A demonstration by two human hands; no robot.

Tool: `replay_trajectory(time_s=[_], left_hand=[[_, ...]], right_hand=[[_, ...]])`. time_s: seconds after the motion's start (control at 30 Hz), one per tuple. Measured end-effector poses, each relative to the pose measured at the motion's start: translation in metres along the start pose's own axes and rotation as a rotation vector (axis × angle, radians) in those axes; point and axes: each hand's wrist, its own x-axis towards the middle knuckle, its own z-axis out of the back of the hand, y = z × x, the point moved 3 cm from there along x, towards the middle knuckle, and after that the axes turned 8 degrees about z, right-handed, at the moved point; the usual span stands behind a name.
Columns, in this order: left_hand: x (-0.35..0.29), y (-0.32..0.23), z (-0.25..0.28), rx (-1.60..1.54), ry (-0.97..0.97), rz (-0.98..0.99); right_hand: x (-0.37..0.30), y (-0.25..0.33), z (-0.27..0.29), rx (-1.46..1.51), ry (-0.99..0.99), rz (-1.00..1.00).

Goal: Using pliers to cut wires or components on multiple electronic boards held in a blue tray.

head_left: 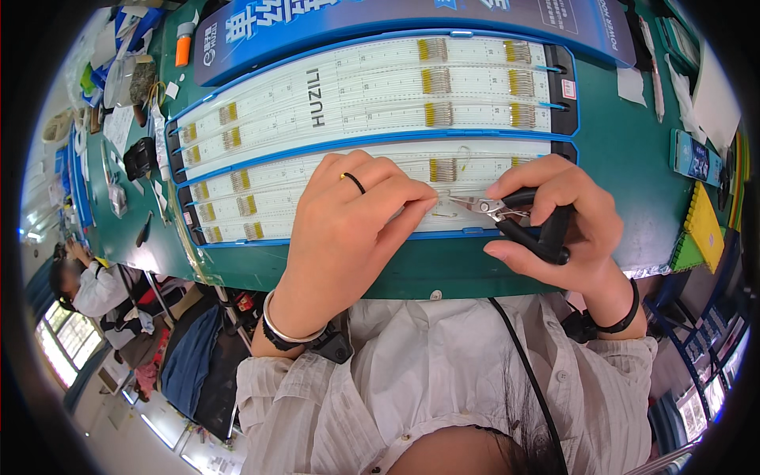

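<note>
Pliers (496, 209) in RH (583, 212), LH (340, 223) pinched over case (475, 232)

There was one left hand (340, 226) and one right hand (582, 214) — two hands in all. There was one pair of cutters (554, 233). One open case (451, 34) had two long halves. The far half (372, 95) showed six yellow bundles (431, 81) near its right end and four near its left — and the near half (467, 233) showed six near its left end. One tabletop (427, 273) held one long blue box (443, 16).
</note>
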Motion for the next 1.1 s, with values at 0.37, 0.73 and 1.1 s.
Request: replay_trajectory(time_s=[0.37,0.73,1.1], left_hand=[[0.0006,0.0002,0.0002,-0.046,0.058,0.021],[-0.0025,0.0026,-0.003,-0.09,0.052,0.062],[-0.001,0.001,-0.0005,-0.152,0.061,0.115]], right_hand=[[-0.0028,0.0001,0.0061,0.055,-0.033,-0.025],[0.0004,0.0011,-0.0021,-0.042,0.015,-0.033],[0.0011,-0.0001,-0.0006,0.027,0.0,-0.017]])
